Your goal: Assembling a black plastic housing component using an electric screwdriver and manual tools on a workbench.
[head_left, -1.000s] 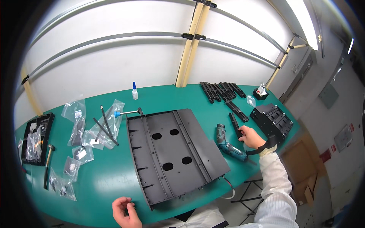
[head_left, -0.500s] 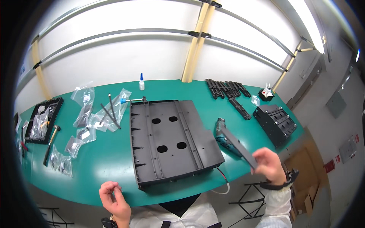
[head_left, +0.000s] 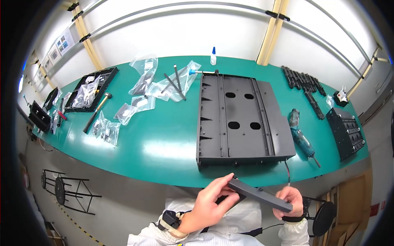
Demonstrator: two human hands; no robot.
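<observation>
A dark grey flat bar (head_left: 259, 195) with small black knobs along its upper edge is held between my two hands, in front of the table's near edge. My left hand (head_left: 214, 201) grips its left end, fingertips at the corner and thumb below. Around the right end close the fingers of my right hand (head_left: 289, 201). Just beyond the bar lies a large black metal housing (head_left: 242, 143) on the green table, with oval holes and long ribs in its top face. A red and black cable (head_left: 287, 170) hangs from its near right corner.
Right of the housing lie a teal power screwdriver (head_left: 301, 139), several black slotted parts (head_left: 303, 84) and a black box-shaped unit (head_left: 345, 133). Leftward are plastic bags (head_left: 143, 106), black rods (head_left: 174, 86), a hammer (head_left: 97, 111) and a black tray (head_left: 111, 74). A glue bottle (head_left: 213, 56) stands behind.
My right hand has brought the bar from above the power screwdriver to in front of me. My left hand, holding nothing before, now grips its other end. The view has turned left.
</observation>
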